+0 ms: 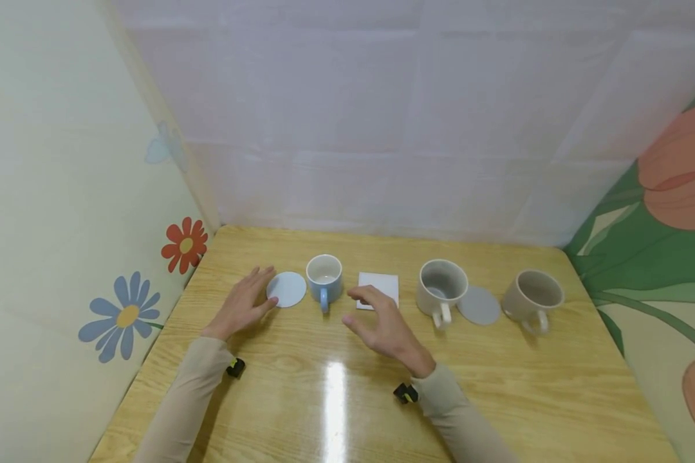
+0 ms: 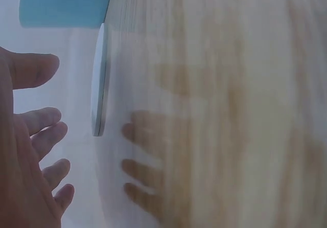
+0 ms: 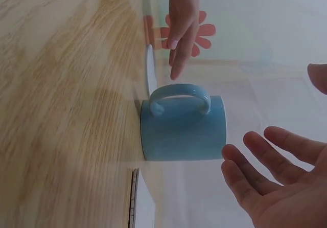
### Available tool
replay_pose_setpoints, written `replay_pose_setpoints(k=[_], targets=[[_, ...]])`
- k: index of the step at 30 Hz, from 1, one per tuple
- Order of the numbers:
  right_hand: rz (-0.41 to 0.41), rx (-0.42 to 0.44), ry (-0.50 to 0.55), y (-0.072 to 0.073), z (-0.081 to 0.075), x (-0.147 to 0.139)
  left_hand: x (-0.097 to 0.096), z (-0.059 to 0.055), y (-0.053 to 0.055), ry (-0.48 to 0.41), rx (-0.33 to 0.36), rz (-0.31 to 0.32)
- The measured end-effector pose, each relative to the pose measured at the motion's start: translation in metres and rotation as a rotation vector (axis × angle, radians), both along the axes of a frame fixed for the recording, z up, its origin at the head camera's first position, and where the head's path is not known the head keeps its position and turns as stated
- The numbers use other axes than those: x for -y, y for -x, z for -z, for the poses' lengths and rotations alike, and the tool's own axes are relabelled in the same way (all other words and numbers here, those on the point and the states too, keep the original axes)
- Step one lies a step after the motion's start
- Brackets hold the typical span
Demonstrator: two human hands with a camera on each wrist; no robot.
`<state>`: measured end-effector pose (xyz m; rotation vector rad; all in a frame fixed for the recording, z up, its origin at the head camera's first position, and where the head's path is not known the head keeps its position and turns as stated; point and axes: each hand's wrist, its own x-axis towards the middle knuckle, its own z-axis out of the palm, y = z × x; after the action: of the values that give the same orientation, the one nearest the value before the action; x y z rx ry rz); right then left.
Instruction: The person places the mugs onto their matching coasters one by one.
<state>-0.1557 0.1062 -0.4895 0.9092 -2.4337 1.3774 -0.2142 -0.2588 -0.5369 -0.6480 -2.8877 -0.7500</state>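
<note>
A small blue mug point(image 1: 326, 280) with a white inside stands on the table, its handle toward me. To its left lies a round pale-blue coaster point(image 1: 288, 289). My left hand point(image 1: 246, 302) hovers beside that coaster with fingers spread, holding nothing; in the left wrist view the fingers hang above the wood, apart from the coaster point(image 2: 99, 80). Over the front of a square white coaster point(image 1: 385, 284), my right hand point(image 1: 387, 326) has its thumb and fingers apart and nothing between them. In the right wrist view its fingertips are near the blue mug's point(image 3: 184, 131) rim.
Farther right stand a white mug point(image 1: 441, 283) and a greyish-beige mug point(image 1: 529, 297), with a round grey coaster point(image 1: 479, 305) between them. A pale cloth wall point(image 1: 382, 161) closes the back of the wooden table point(image 1: 289, 392); flower-printed walls stand at both sides.
</note>
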Motion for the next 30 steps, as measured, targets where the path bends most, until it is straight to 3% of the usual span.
replay_pose_setpoints(k=[5, 19, 30], targets=[[-0.004, -0.003, 0.017, 0.001, 0.003, 0.003, 0.0, 0.002, 0.002, 0.004, 0.049, 0.01], [-0.015, 0.058, 0.009, 0.0, 0.006, 0.01, -0.001, 0.004, 0.003, 0.044, 0.107, 0.014], [-0.03, 0.091, 0.04, 0.001, 0.003, 0.016, 0.0, 0.006, 0.002, 0.059, 0.165, -0.019]])
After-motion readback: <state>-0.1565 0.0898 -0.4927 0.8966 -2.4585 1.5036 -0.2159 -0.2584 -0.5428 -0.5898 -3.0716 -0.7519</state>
